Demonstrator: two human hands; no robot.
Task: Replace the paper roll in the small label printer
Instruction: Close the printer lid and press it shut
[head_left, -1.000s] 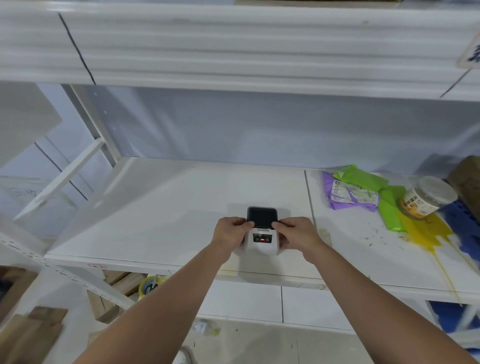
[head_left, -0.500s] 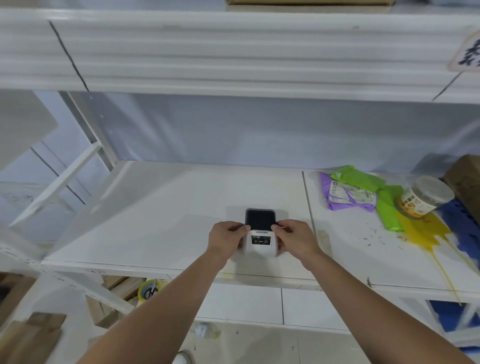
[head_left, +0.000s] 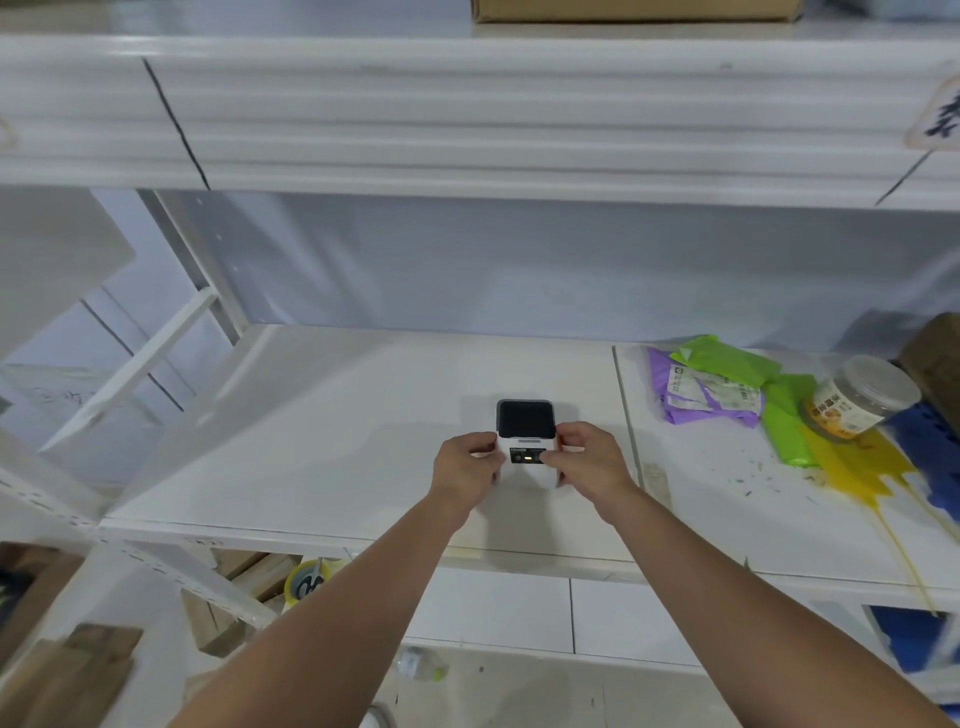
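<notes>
One white shelf (head_left: 322, 431) carries everything, with a second shelf board (head_left: 467, 114) running across above it, where the bottom edge of one cardboard box (head_left: 634, 10) is cut off by the top of the view. Two bare forearms reach in from below. On the right part of the shelf lie two green bags (head_left: 779, 405) and one purple bag (head_left: 696, 400) with a white label whose print is too small to read; they overlap, so their full outlines are hidden. Just beside them one clear jar (head_left: 857, 397) lies tilted at the head of one yellow spill (head_left: 862, 467) that runs off the front edge. A brown box (head_left: 935, 358) and something blue are cut off at the right border.

One small white label printer (head_left: 525, 441) with a dark top panel stands near the front middle of the shelf, well apart from the bags. The left hand (head_left: 465, 470) and the right hand (head_left: 589, 462) are curled against its two sides, gripping it, thumbs on its front face by a small lit panel. The hands cover the printer's sides. No paper roll can be made out. Below the shelf, one roll of yellow tape (head_left: 306, 579) and blurred wooden pieces show.
</notes>
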